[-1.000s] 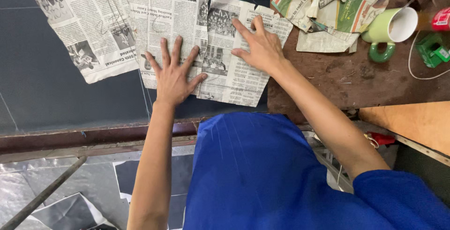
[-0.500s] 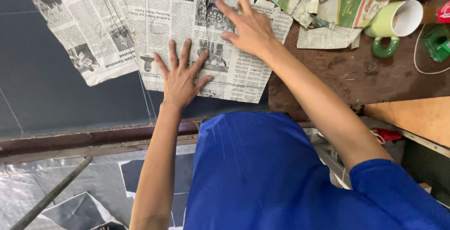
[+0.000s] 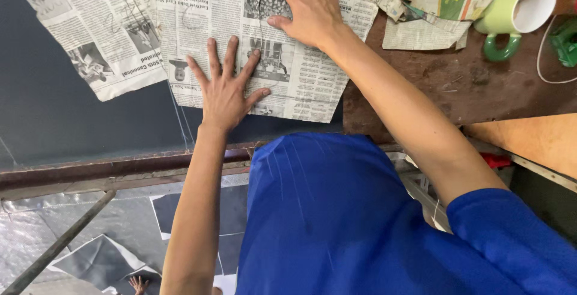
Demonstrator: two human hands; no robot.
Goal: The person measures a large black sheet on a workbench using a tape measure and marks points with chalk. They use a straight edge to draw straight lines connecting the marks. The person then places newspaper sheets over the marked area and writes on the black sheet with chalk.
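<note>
Both hands lie spread and flat on the newspaper (image 3: 288, 85) on the dark table (image 3: 54, 121): left hand (image 3: 225, 88) near its lower edge, right hand (image 3: 306, 9) higher up, mug (image 3: 517, 12) to the right

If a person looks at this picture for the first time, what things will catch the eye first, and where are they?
First come the two bare hands pressed flat on a printed black-and-white newspaper sheet at top centre: the left hand lower with fingers spread, the right hand higher, near the top edge. Next is the bright blue cloth garment filling the lower middle. At top right, a light green ceramic mug lies tipped on the brown worn wooden table.
</note>
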